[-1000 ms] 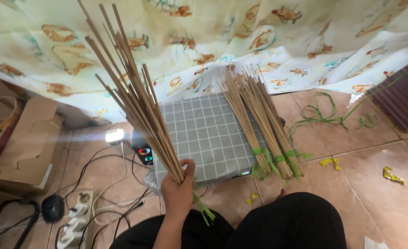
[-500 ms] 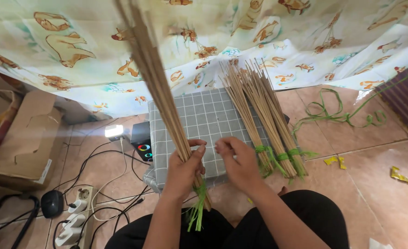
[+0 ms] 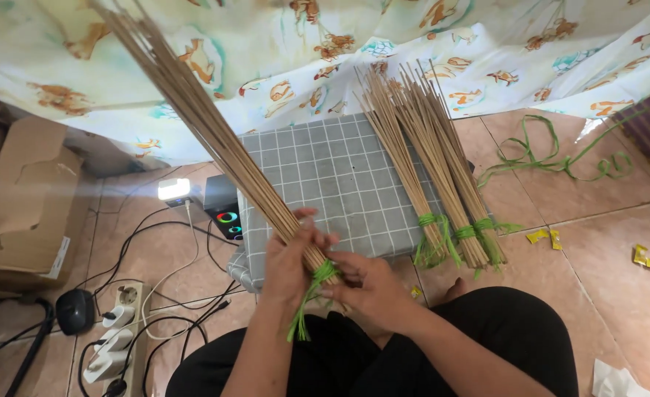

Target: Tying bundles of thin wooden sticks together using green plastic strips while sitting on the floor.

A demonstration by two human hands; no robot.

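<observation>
At the near edge, above black-clad knees, the left hand is clenched around the base of a stick bundle, which slants up to the left. The right hand pinches the green strip wound around that base; its loose end hangs down. Beyond lies a grey checked cushion bearing two tied bundles. Left, a power strip and cardboard box sit on the tiles. Farthest, a patterned curtain hangs.
</observation>
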